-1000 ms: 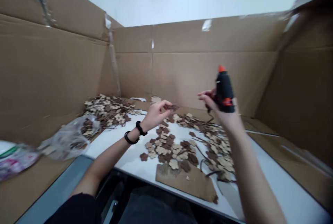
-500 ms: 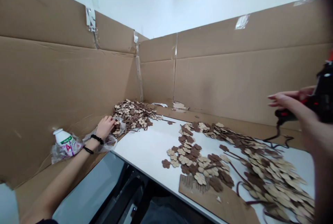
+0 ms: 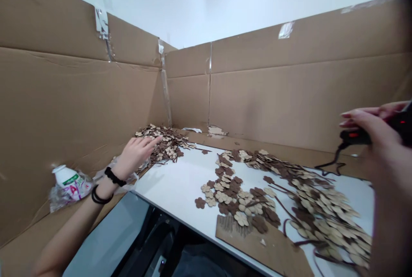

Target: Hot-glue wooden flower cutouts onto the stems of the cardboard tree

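our right hand grips the glue gun; pulling its cord could drag flowers. whether our left hand grips anything, we cannot tell.

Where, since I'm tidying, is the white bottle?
In the head view, the white bottle is at lower left, between the left cardboard wall and the person's left forearm.

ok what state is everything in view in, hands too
Left hand: fingers extended, nothing seen gripped
Right hand: closed around the glue gun
Glue gun: held, red light showing, cut off by picture edge
Cable: slack, bent
Bottle: tilted, partly wrapped in plastic
Loose flower pieces: scattered, some overlapping
Cardboard piece: flat, ribs exposed at one end
Cardboard walls: upright, taped
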Motion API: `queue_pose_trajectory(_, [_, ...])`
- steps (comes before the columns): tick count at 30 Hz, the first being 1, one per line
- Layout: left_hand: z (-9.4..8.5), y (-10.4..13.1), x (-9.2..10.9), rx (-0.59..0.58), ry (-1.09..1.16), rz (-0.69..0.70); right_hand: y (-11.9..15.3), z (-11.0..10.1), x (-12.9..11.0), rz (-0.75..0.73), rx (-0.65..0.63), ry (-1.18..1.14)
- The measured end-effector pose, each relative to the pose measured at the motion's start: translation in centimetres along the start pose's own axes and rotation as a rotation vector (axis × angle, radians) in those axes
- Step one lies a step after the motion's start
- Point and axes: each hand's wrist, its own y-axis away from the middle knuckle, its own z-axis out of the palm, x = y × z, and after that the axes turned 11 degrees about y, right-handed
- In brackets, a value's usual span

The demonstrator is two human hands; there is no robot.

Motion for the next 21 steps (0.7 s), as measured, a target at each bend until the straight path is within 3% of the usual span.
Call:
queue_pose_trajectory(3, [0.4,-2.8,4.7,0.163,0.043,0.172,-0.7,-0.5,-0.1,-0.175,-0.124,-0.040])
queue_pose_trajectory(6, [2.3,-5.4,8.7,0.327,0.171,0.280,-1.8,-1.9,-0.8,-0.167,-0.092,-0.079])
queue_pose_trajectory(8, [4.4,-7.4,10.9,0.374,0.311,0.295,-2.5,-3.4,-1.5,-0.167,-0.063,-0.121])
queue_pose_trajectory(10, [7.1,-9.7,12.9,0.293,0.496,0.247,-3.3,-5.1,-2.1,-0.188,-0.016,-0.161])
queue_pose_trajectory(13, [12.1,-14.0,16.1,0.020,0.785,0.133,-4.2,-7.6,-2.8,-0.200,0.085,-0.175])
queue_pose_trajectory(15, [15.4,-17.0,18.4,-0.101,0.887,0.098,-4.6,-9.1,-3.0,-0.198,0.141,-0.185])
queue_pose_trajectory(18, [19.3,-21.2,22.0,-0.177,0.958,0.103,-4.8,-10.4,-3.2,-0.208,0.178,-0.222])
queue_pose_trajectory(21, [21.2,-25.0,25.7,-0.223,1.020,0.115,-4.7,-10.5,-3.4,-0.202,0.186,-0.237])
